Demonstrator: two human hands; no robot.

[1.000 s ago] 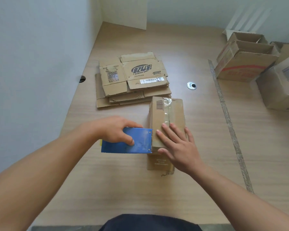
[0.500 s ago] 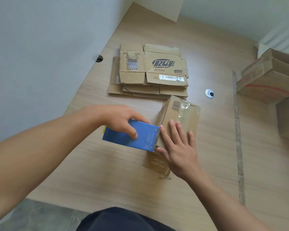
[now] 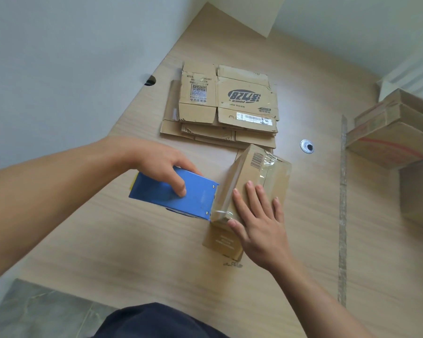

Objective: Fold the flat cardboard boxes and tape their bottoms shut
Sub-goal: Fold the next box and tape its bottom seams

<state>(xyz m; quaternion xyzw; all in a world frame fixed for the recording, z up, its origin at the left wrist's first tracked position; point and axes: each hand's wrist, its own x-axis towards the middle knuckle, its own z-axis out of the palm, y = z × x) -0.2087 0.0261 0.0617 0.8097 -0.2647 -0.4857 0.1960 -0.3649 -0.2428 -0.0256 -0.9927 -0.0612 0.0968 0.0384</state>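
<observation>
The left hand (image 3: 164, 167) grips the blue tape dispenser (image 3: 174, 197) at nine o'clock of the folded box (image 3: 259, 176), itself at five o'clock of the flat stack (image 3: 225, 106). The right hand (image 3: 260, 224) presses it, fingers flat. A skewed pull could drag the box or leave wrinkles.

- Beneath my left fingers (image 3: 178, 185), the tape dispenser (image 3: 198, 198) hides its underside.
- My right fingers (image 3: 254, 201) cover part of the folded box (image 3: 254, 172).
- Right of them, stacked boxes (image 3: 388, 140) run off-frame.
</observation>
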